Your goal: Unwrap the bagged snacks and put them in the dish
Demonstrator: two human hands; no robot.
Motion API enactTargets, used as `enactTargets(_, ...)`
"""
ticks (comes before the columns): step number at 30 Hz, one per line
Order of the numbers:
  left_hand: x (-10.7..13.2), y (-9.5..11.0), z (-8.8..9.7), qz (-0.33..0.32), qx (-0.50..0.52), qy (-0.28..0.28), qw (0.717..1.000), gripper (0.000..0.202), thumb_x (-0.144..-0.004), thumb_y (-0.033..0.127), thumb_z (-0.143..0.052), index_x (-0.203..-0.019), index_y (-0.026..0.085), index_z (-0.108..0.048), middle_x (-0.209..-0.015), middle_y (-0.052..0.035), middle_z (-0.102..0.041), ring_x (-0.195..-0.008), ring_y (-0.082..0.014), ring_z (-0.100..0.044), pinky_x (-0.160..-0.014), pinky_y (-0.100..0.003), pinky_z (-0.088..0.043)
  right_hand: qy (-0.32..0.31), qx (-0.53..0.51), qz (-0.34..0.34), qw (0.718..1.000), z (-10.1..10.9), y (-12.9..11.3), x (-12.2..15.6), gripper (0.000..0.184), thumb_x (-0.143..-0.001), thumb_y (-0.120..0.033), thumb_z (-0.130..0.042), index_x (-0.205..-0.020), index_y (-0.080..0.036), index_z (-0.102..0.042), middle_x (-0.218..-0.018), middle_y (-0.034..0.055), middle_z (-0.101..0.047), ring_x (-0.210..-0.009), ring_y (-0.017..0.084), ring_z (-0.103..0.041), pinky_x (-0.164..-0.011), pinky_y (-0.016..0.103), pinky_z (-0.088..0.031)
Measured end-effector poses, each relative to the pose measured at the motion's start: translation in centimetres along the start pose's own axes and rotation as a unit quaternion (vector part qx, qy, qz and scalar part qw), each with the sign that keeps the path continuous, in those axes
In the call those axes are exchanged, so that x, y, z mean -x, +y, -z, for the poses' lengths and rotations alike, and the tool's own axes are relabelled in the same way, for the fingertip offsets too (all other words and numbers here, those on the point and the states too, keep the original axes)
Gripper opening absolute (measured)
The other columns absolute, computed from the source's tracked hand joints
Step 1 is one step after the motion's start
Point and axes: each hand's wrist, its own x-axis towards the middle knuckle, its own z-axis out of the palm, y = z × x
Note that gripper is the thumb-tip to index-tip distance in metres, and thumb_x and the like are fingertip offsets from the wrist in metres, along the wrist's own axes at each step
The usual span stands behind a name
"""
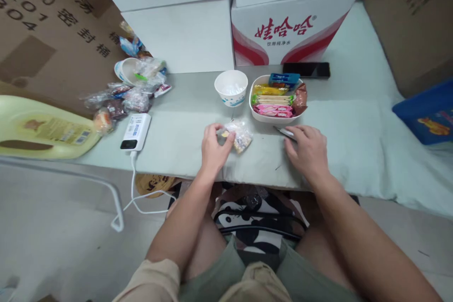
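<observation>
My left hand [216, 147] pinches the edge of a small clear snack packet [240, 136] with pale, crumbly pieces inside. The packet rests on the cloth-covered surface. In my right hand [308, 149] is a thin, silver-grey pointed tool [285, 132]; its handle is hidden by the fingers, so its kind is unclear. Just beyond that hand sits a white bowl [262, 119] filled with wrapped snacks, among them pink packets [274, 110] and a row of thin sticks [274, 99]. A white paper cup [231, 99] with a blue pattern, holding something clear, stands behind the packet.
White cartons [198, 37] line the back, with a black phone [307, 70] before them. At left are wrapped snacks [136, 99], a tipped paper cup [121, 70], a white power bank [136, 131] with a cable, and a yellow jug [46, 125]. A blue container [426, 113] stands right.
</observation>
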Motion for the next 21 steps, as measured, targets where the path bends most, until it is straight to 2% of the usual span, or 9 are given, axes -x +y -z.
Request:
enactTargets(2, -0.5, -0.3, 0.2, 0.002, 0.025, -0.009, 1.000, 0.034, -0.078, 0.040, -0.071, -0.104, 0.021, -0.060, -0.113, -0.0082, -0.066, -0.108, -0.0223, -0.062, -0.089, -0.033, -0.050, -0.019, -0.071, 0.041, 0.996, -0.5, -0.8, 0.3, 0.029, -0.091, -0.026, -0.053, -0.114, -0.020, -0.069, -0.111, 0.0141, -0.070, -0.104, 0.031, -0.062, -0.092, 0.048, -0.047)
enactTargets(5, -0.9, -0.2, 0.0, 0.067, 0.116, -0.079, 0.988, 0.029, -0.077, 0.043, -0.071, -0.090, 0.020, -0.061, -0.088, -0.0028, -0.067, -0.079, -0.0155, -0.063, -0.070, -0.026, -0.050, -0.073, -0.171, 0.100, 0.977, -1.3, -2.2, 0.7, 0.035, -0.091, -0.029, -0.054, -0.124, -0.020, -0.063, -0.121, 0.0134, -0.068, -0.112, 0.030, -0.062, -0.098, 0.047, -0.049)
enactTargets(8, -0.6, 0.7, -0.2, 0.170, 0.264, -0.150, 0.937, 0.033, -0.073, 0.047, -0.073, -0.079, 0.019, -0.057, -0.073, 0.0019, -0.061, -0.063, -0.0112, -0.058, -0.060, -0.023, -0.050, -0.113, -0.229, 0.113, 0.960, -1.6, -3.1, 0.6, 0.052, -0.088, -0.031, -0.060, -0.138, -0.020, -0.053, -0.127, 0.0139, -0.065, -0.114, 0.030, -0.061, -0.098, 0.047, -0.050)
enactTargets(10, -0.5, 1.3, -0.3, 0.218, 0.333, -0.177, 0.900, 0.035, -0.068, 0.045, -0.077, -0.080, 0.019, -0.056, -0.074, 0.0028, -0.061, -0.063, -0.0103, -0.060, -0.060, -0.023, -0.052, -0.126, -0.246, 0.093, 0.956, -1.6, -3.2, 0.4, 0.057, -0.086, -0.030, -0.062, -0.141, -0.020, -0.051, -0.115, 0.0120, -0.066, -0.103, 0.028, -0.063, -0.091, 0.045, -0.052)
enactTargets(11, -0.5, 1.5, -0.3, 0.231, 0.347, -0.177, 0.892, 0.036, -0.066, 0.044, -0.078, -0.080, 0.019, -0.056, -0.075, 0.0031, -0.062, -0.062, -0.0097, -0.060, -0.061, -0.022, -0.053, -0.131, -0.253, 0.084, 0.955, -1.4, -3.2, 0.3, 0.053, -0.086, -0.029, -0.063, -0.137, -0.021, -0.055, -0.107, 0.0101, -0.066, -0.097, 0.027, -0.063, -0.087, 0.043, -0.053)
enactTargets(14, -0.9, 1.2, -0.2, 0.251, 0.328, -0.138, 0.900, 0.036, -0.066, 0.041, -0.079, -0.079, 0.019, -0.055, -0.072, 0.0043, -0.060, -0.060, -0.0080, -0.059, -0.059, -0.020, -0.051, -0.135, -0.273, 0.077, 0.949, -1.0, -2.7, 0.1, 0.021, -0.088, -0.027, -0.060, -0.106, -0.023, -0.071, -0.088, 0.0058, -0.059, -0.085, 0.022, -0.061, -0.079, 0.038, -0.053)
enactTargets(16, -1.2, 0.5, 0.0, 0.258, 0.302, -0.104, 0.912, 0.035, -0.071, 0.045, -0.076, -0.079, 0.019, -0.054, -0.070, 0.0041, -0.058, -0.058, -0.0080, -0.058, -0.057, -0.019, -0.050, -0.119, -0.280, 0.063, 0.951, -0.8, -2.5, 0.0, 0.014, -0.089, -0.025, -0.058, -0.093, -0.023, -0.071, -0.090, 0.0056, -0.058, -0.081, 0.020, -0.060, -0.077, 0.036, -0.052)
enactTargets(18, -1.4, -0.2, 0.2, 0.239, 0.288, -0.089, 0.923, 0.038, -0.079, 0.055, -0.066, -0.090, 0.020, -0.057, -0.072, 0.0024, -0.060, -0.058, -0.0097, -0.058, -0.057, -0.021, -0.049, -0.115, -0.283, 0.044, 0.951, -0.8, -2.4, 0.1, 0.021, -0.087, -0.024, -0.058, -0.106, -0.023, -0.069, -0.104, 0.0076, -0.060, -0.075, 0.017, -0.060, -0.074, 0.035, -0.053)
enactTargets(21, -1.3, -0.8, 0.6, 0.142, 0.242, -0.134, 0.950, 0.056, -0.075, 0.060, -0.070, -0.115, 0.023, -0.057, -0.084, -0.0003, -0.065, -0.068, -0.0127, -0.062, -0.062, -0.024, -0.051, -0.149, -0.297, 0.026, 0.943, -0.9, -2.6, 0.2, 0.049, -0.085, -0.027, -0.061, -0.134, -0.023, -0.055, -0.120, 0.0106, -0.062, -0.064, 0.014, -0.059, -0.069, 0.035, -0.053)
